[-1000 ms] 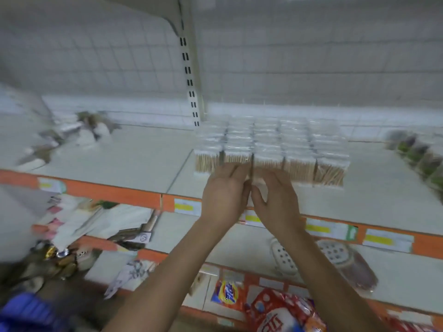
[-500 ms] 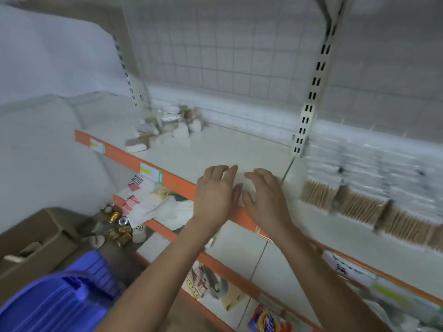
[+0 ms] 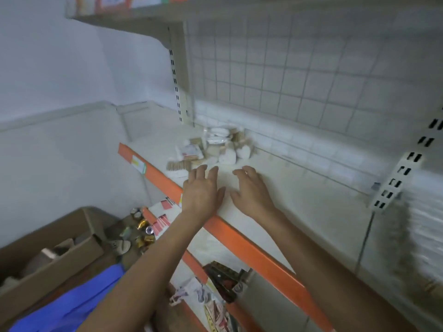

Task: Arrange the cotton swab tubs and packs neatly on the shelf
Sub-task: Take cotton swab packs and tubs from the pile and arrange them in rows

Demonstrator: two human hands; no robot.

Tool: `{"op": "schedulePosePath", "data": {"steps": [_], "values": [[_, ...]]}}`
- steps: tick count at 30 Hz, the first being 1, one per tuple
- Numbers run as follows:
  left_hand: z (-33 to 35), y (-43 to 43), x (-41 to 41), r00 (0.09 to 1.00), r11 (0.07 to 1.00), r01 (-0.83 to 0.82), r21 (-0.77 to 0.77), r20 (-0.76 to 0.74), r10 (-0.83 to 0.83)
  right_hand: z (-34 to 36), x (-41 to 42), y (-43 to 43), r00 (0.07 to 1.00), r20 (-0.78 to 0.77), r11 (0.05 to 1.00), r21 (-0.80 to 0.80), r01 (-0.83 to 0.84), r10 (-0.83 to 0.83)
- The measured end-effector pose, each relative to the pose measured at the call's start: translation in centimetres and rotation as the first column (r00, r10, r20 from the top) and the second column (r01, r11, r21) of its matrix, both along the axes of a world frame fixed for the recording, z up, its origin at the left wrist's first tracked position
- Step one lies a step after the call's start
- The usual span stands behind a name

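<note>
A loose heap of cotton swab tubs and packs point(image 3: 213, 148) lies at the back left of the white shelf point(image 3: 299, 195). A flat pack with wooden sticks point(image 3: 178, 165) sits at the heap's front edge. My left hand point(image 3: 202, 190) hovers over the shelf with fingers spread, just short of that pack, and holds nothing. Beside it my right hand point(image 3: 250, 190) is also empty, fingers loosely bent, a little apart from the heap. Blurred rows of arranged swab packs point(image 3: 422, 238) show at the far right edge.
The shelf has an orange front rail point(image 3: 239, 236). A wire grid back panel point(image 3: 311, 68) and a slotted upright point(image 3: 393, 178) stand behind. Lower shelves hold mixed packets point(image 3: 223, 281). A cardboard box point(image 3: 43, 257) and a blue object point(image 3: 72, 305) sit at the lower left.
My view and both hands have swung left, away from the arranged rows and toward the loose heap. The hands have parted slightly and reached farther over the shelf.
</note>
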State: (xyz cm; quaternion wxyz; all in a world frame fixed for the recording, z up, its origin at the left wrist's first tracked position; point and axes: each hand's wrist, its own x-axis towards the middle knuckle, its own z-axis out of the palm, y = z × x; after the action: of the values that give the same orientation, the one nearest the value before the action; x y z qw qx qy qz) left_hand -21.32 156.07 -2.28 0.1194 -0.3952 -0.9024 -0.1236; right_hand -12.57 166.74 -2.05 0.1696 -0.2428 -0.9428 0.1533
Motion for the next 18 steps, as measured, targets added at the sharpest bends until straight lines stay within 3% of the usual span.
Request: {"op": "schedulePosePath", "data": {"steps": [4, 10, 16, 18], "values": [[0.9, 1.0, -5.8, 1.0, 1.0, -0.027, -0.005, 0.007, 0.027, 0.3, -4.9, 1.5, 0.998, 0.002, 0.997, -0.023, 0.07, -0.07], [1.7, 2.2, -13.0, 0.987, 0.997, -0.073, 0.017, 0.145, 0.07, -0.1, -10.7, 3.2, 0.983, -0.001, 0.982, -0.05, 0.184, -0.184], [1.0, 2.8, -16.8, 0.933, 0.978, -0.195, -0.069, 0.293, 0.206, -1.3, -13.4, 3.4, 0.954, 0.005, 0.948, -0.103, 0.3, -0.301], [0.7, 2.8, -17.0, 0.949, 0.984, -0.172, -0.049, 0.258, 0.179, -1.6, -13.4, 3.2, 0.944, -0.014, 0.937, -0.122, 0.327, -0.331]]}}
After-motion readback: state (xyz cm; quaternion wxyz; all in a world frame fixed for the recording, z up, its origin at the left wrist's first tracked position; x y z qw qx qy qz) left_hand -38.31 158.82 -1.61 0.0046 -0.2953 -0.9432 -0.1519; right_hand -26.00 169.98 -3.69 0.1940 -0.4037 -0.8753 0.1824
